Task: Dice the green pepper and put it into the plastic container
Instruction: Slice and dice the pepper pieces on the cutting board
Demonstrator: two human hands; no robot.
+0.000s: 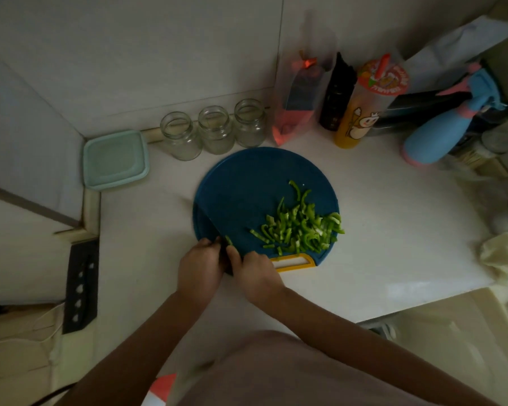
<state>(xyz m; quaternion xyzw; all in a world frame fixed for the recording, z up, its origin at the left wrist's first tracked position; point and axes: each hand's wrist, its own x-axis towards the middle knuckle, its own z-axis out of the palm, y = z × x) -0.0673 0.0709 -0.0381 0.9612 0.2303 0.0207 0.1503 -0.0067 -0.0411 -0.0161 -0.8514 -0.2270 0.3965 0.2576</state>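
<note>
Green pepper strips (298,227) heaped on right side of blue cutting board (241,183); left hand (200,268) and right hand (255,276) curled close together at near edge, blurred dark knife (224,254) between, grip impossible to tell; lidded plastic container (115,159) well apart, back left

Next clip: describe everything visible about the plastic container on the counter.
The plastic container is pale mint green and square with rounded corners, and it looks like cloudy plastic. Its lid is on, with a raised rim round a flat middle, so the inside cannot be seen. It sits flat in the far left corner of the counter, just left of three glass jars and apart from them. Nothing lies on it.
</note>
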